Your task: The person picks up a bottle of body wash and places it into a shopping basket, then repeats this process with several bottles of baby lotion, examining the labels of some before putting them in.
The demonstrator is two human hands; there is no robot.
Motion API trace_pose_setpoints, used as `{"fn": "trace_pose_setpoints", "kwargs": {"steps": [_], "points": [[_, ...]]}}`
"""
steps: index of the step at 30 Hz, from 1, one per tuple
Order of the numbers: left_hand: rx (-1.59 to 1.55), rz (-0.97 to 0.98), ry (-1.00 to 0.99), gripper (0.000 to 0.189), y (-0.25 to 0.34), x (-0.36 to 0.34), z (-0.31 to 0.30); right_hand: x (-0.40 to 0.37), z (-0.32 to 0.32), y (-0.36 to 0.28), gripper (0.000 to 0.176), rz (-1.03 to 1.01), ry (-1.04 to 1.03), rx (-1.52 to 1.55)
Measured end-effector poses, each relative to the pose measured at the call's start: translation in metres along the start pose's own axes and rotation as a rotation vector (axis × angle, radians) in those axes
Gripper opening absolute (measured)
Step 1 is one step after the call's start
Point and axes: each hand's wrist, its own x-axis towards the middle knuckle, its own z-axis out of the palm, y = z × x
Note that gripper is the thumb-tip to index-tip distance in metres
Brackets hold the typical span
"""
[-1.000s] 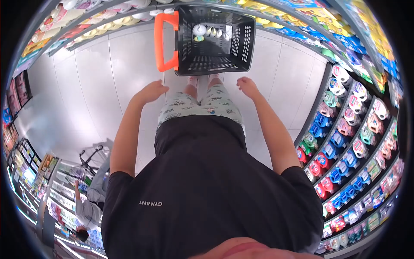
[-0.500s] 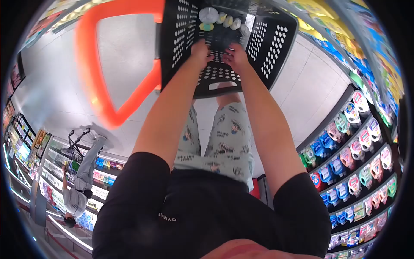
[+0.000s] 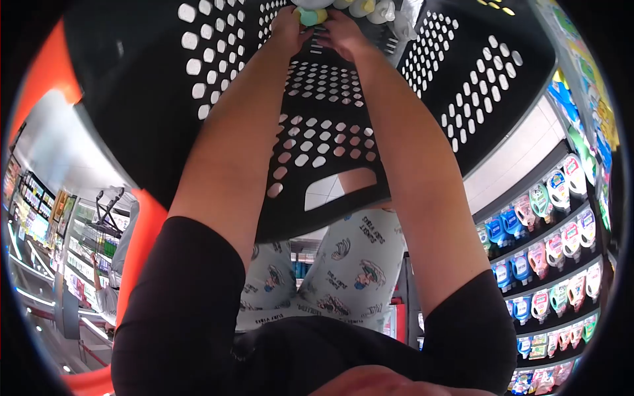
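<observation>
Both my arms reach deep into a black perforated shopping basket (image 3: pixel 456 72). My left hand (image 3: pixel 286 30) is at the left side of a small green and yellow item (image 3: pixel 308 16), fingers bent and thumb apart. On the item's right is my right hand (image 3: pixel 343 36), its fingers spread toward it; whether either hand touches the item I cannot make out. Just past my right hand lie several pale bottle-like items (image 3: pixel 380 10) in a row, cut off by the top edge of the view.
An orange basket handle (image 3: pixel 49 63) curves at the left. Shelves of colourful detergent pouches (image 3: pixel 541 247) rise on the right. More store shelves (image 3: pixel 86 264) and another person (image 3: pixel 109 297) with a dark cart (image 3: pixel 105 224) are at the far left.
The basket now looks much larger and closer, as my head and body lean over it. My hands have moved further in, to either side of the green and yellow item.
</observation>
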Motion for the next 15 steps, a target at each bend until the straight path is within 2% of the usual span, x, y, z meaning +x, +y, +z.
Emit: {"fn": "trace_pose_setpoints", "kwargs": {"steps": [2, 5, 8, 9, 11, 12, 13, 14, 15], "points": [[-0.001, 0.033, -0.113, 0.045, -0.006, 0.023, -0.012, 0.022, 0.003, 0.005, 0.057, -0.092, 0.018, -0.299], [0.033, 0.017, -0.136, 0.043, 0.001, 0.011, -0.007, 0.035, 0.007, 0.018, 0.062, -0.244, 0.035, -0.548], [0.05, 0.002, -0.169, 0.04, 0.007, -0.02, 0.011, 0.0, 0.01, 0.009, 0.06, -0.245, 0.064, -0.614], [0.081, -0.001, -0.238, 0.04, 0.006, -0.028, 0.008, -0.013, 0.009, 0.006, 0.06, -0.276, 0.089, -0.649], [0.114, -0.047, -0.221, 0.04, 0.007, -0.064, 0.012, -0.041, 0.009, 0.008, 0.059, -0.336, 0.14, -0.721], [0.13, -0.07, -0.21, 0.039, 0.011, -0.083, 0.014, -0.059, 0.009, 0.007, 0.059, -0.375, 0.149, -0.707], [0.072, -0.046, -0.254, 0.04, 0.009, -0.098, 0.014, -0.081, 0.007, 0.005, 0.06, -0.413, 0.155, -0.693], [0.151, -0.031, -0.335, 0.043, 0.009, -0.115, 0.011, -0.104, 0.005, 0.0, 0.061, -0.458, 0.166, -0.679], [0.145, -0.029, -0.313, 0.043, 0.011, -0.141, 0.016, -0.133, 0.004, -0.009, 0.06, -0.486, 0.152, -0.65]]}}
